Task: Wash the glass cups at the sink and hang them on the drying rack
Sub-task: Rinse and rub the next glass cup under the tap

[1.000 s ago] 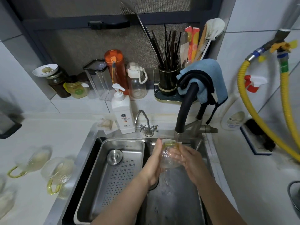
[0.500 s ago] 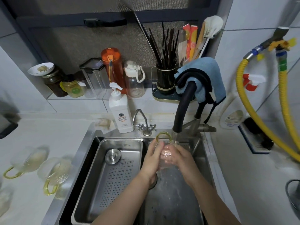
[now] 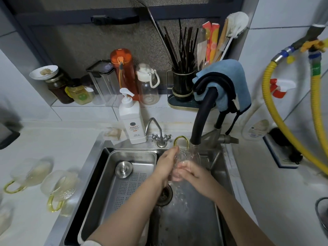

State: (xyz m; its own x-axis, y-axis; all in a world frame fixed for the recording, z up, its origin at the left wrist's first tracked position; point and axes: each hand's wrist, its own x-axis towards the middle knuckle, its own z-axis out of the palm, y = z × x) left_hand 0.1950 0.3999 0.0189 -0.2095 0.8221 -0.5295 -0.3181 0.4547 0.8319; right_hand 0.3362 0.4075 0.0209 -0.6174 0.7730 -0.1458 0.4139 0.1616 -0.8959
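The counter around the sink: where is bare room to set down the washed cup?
Bare counter lies between the soap bottle and the lying cups. Right of the sink, counter is bare below the black brush. The back ledge is crowded.

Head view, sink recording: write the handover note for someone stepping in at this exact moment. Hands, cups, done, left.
Left hand: grips the glass cup from its left side.
Right hand: fingers curled round the cup from below, rubbing position.
Cup: held under the black faucet over the sink, yellow handle up; water appears to be running.
Other cups: at least two lie on the counter left of the sink; whether they are washed cannot be told.
Done: nothing hung that this view shows; no drying rack in view.
Left: finish rinsing, hang this cup, then the rest.
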